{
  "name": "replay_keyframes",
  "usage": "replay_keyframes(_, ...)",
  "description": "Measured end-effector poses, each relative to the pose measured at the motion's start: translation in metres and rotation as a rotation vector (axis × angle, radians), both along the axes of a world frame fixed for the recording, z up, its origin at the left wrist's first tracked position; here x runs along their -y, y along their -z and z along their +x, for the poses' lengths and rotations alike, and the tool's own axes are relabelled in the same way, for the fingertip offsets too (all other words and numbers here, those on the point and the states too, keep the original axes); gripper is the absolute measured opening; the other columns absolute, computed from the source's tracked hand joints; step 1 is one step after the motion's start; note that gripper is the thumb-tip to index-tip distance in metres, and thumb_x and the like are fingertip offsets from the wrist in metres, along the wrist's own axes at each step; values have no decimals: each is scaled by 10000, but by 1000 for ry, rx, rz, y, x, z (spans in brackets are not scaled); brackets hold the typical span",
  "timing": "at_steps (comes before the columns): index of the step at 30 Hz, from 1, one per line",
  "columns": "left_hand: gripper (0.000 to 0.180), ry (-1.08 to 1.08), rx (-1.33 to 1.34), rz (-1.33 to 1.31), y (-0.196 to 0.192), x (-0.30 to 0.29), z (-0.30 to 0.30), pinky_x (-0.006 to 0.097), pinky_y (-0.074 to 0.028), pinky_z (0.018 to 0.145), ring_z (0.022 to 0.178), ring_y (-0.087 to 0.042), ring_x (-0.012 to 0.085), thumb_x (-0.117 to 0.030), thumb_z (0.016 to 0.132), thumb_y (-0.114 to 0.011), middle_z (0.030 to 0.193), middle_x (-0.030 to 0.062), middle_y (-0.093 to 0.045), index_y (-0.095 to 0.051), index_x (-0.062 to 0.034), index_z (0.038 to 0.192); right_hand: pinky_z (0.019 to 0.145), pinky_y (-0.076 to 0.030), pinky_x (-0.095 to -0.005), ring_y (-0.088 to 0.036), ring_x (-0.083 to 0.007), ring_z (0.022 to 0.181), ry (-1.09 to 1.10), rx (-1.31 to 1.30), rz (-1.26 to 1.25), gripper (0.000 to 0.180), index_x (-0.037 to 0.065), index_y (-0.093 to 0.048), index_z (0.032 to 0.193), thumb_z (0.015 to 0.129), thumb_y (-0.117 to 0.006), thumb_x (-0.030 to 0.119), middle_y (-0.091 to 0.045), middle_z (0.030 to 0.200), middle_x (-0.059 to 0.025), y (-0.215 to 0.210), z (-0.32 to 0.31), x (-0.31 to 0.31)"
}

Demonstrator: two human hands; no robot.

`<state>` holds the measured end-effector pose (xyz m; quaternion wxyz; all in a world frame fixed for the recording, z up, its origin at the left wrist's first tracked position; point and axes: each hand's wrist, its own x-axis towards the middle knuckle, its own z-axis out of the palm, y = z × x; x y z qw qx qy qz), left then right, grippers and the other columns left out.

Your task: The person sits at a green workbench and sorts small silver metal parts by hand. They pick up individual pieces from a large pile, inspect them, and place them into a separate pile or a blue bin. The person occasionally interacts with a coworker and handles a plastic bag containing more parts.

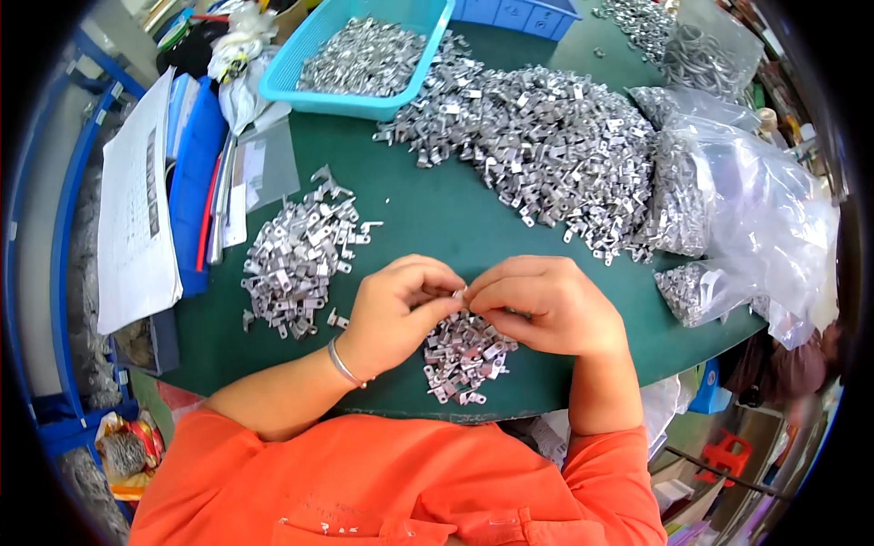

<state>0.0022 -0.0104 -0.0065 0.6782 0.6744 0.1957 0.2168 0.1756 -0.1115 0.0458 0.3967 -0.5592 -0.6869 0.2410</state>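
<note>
Left hand (pixel 401 309) and right hand (pixel 537 305) pinch, seemingly, one small silver metal clip (pixel 460 293) together (fingertips hide it); a fumble drops it into the loose clip pile (pixel 462 357) below.

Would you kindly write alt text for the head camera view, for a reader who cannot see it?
A person's left hand and right hand meet over a green table, pinching a small metal piece above a small heap of metal pieces. A larger pile, a blue basket and clear bags lie beyond.
</note>
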Motion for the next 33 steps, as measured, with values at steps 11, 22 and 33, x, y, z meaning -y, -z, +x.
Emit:
replay_keyframes(11, 157, -57, -27, 576, 1, -4, 8, 294, -479, 721, 838, -595, 225, 71, 703, -592, 922, 100, -620, -628, -21, 824, 588, -464, -385, -573, -276, 658, 919, 687, 77, 121, 53, -667, 733, 708, -706, 164, -542, 692, -76, 50, 36, -25)
replay_keyframes(22, 192, -156, 44, 508, 3, -7, 5, 234, -464, 696, 791, -572, 140, 86, 741, -582, 979, 86, -593, -611, -22, 897, 631, -401, -371, -549, -231, 722, 928, 769, 133, 57, 91, -666, 697, 680, -703, 131, -546, 708, -26, 58, 30, -30)
replay_keyframes(33, 454, -107, 191, -263, 8, -3, 3, 255, -488, 805, 916, -593, 152, 34, 839, -606, 1070, 115, -565, -442, 38, 1263, 577, -485, -330, -608, -242, 673, 341, 345, 408, 173, 41, -634, 832, 677, -696, -3, -638, 811, -77, 37, 9, -20)
